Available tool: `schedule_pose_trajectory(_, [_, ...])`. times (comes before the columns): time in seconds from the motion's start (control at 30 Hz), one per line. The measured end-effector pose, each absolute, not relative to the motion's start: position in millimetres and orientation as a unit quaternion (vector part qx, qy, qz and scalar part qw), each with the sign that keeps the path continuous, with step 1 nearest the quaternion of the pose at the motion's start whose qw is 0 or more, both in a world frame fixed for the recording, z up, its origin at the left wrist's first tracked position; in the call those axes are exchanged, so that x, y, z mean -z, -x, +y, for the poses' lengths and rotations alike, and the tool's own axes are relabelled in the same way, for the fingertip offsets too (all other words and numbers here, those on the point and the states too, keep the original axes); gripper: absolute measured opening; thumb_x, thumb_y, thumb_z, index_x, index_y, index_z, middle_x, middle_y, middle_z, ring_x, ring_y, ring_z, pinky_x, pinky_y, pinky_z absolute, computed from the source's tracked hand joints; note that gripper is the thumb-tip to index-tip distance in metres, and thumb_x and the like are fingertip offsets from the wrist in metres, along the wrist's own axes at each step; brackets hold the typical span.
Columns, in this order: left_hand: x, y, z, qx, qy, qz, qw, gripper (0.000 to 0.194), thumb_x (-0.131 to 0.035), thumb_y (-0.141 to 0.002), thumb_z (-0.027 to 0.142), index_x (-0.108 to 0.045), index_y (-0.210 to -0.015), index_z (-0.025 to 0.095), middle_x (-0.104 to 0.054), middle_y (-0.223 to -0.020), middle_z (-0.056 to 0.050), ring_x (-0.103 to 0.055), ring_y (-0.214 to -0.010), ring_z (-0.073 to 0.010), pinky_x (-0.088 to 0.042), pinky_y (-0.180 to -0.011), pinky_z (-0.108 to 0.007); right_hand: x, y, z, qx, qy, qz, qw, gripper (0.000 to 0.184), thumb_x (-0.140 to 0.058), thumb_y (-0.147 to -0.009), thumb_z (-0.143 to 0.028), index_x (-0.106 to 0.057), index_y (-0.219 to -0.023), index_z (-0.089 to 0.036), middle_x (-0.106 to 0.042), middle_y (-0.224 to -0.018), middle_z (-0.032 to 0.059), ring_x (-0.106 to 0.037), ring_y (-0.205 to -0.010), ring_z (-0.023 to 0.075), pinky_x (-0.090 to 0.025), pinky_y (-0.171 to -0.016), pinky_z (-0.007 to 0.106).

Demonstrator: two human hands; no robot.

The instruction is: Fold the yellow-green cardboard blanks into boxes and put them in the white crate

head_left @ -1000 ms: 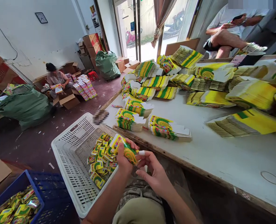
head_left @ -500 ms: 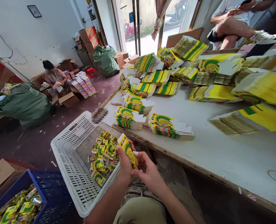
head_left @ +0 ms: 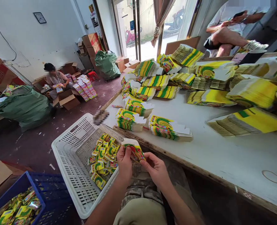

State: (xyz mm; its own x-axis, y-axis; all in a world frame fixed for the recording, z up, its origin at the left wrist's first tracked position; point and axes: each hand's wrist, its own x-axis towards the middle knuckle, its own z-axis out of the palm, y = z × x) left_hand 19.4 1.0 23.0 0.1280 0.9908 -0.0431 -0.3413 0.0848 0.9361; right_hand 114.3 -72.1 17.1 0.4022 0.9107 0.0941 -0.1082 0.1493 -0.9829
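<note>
A small printed carton (head_left: 136, 152), yellow, green and red with a white flap at its top, is held between my two hands above my lap. My left hand (head_left: 124, 160) pinches its left side with the thumb on the front. At the lower right corner, my right hand (head_left: 155, 166) grips it between thumb and fingers. Just left of my hands, a white plastic crate (head_left: 67, 167) holds a heap of small filled yellow-green cartons (head_left: 103, 154). Stacks of flat cartons (head_left: 168, 128) lie on the white table (head_left: 199, 156) in front of me.
More bundles of flat cartons (head_left: 209, 97) are piled at the table's far side. A blue crate (head_left: 56, 193) with shiny yellow packets stands at lower left. A rubber band (head_left: 271, 177) lies at right. One person (head_left: 57, 81) sits among boxes; another (head_left: 232, 28) sits beyond the table.
The carton has turned in my hands, and its white flap now faces upward. My right hand has shifted slightly to its lower right corner. The view has moved a little.
</note>
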Motion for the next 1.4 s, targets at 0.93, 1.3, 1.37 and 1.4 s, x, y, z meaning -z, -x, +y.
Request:
schedule_pose_trajectory(0.93, [-41, -1, -9, -0.178, -0.878, 0.202, 0.395, 0.078, -0.082, -0.07, 0.031, -0.036, -0.133, 0.023, -0.053, -0.13, -0.011, -0.054, -0.121, -0.0275, -0.047, -0.1, -0.04, 1, -124, -83, -0.456, 0.523, -0.353, 0.628, 0.05, -0.054, -0.091, -0.054, -0.054, -0.135, -0.031, -0.062, -0.137, 0.0072, -0.059, -0.125, 0.0275, -0.049, -0.105, 0.046])
schedule_pose_trajectory(1.3, [-22, 3, 0, -0.161, -0.876, 0.24, 0.385, 0.079, -0.068, -0.062, 0.012, -0.028, -0.129, 0.022, -0.049, -0.121, -0.01, -0.061, -0.093, -0.0227, -0.052, -0.081, -0.037, 1, -126, -90, -0.214, 0.577, -0.586, 0.527, 0.052, -0.053, -0.092, -0.019, -0.049, -0.144, -0.027, -0.042, -0.155, 0.0094, -0.045, -0.14, 0.0245, -0.045, -0.11, 0.039])
schedule_pose_trajectory(1.37, [-16, 3, 0, -0.188, -0.873, 0.234, 0.384, 0.083, -0.068, -0.062, 0.012, -0.024, -0.131, 0.022, -0.043, -0.126, -0.013, -0.059, -0.101, -0.0248, -0.052, -0.084, -0.039, 0, -127, -89, -0.166, 0.576, -0.608, 0.52, 0.052, -0.046, -0.088, -0.006, -0.059, -0.134, -0.028, -0.048, -0.151, 0.0082, -0.052, -0.134, 0.0214, -0.049, -0.105, 0.034])
schedule_pose_trajectory(1.4, [-15, 3, 1, -0.201, -0.87, 0.241, 0.38, 0.083, -0.069, -0.062, 0.012, -0.024, -0.131, 0.022, -0.043, -0.126, -0.013, -0.057, -0.105, -0.0259, -0.052, -0.087, -0.041, 1, -130, -88, -0.148, 0.578, -0.605, 0.527, 0.053, -0.044, -0.086, -0.003, -0.062, -0.129, -0.028, -0.053, -0.147, 0.0081, -0.055, -0.13, 0.0202, -0.05, -0.104, 0.032])
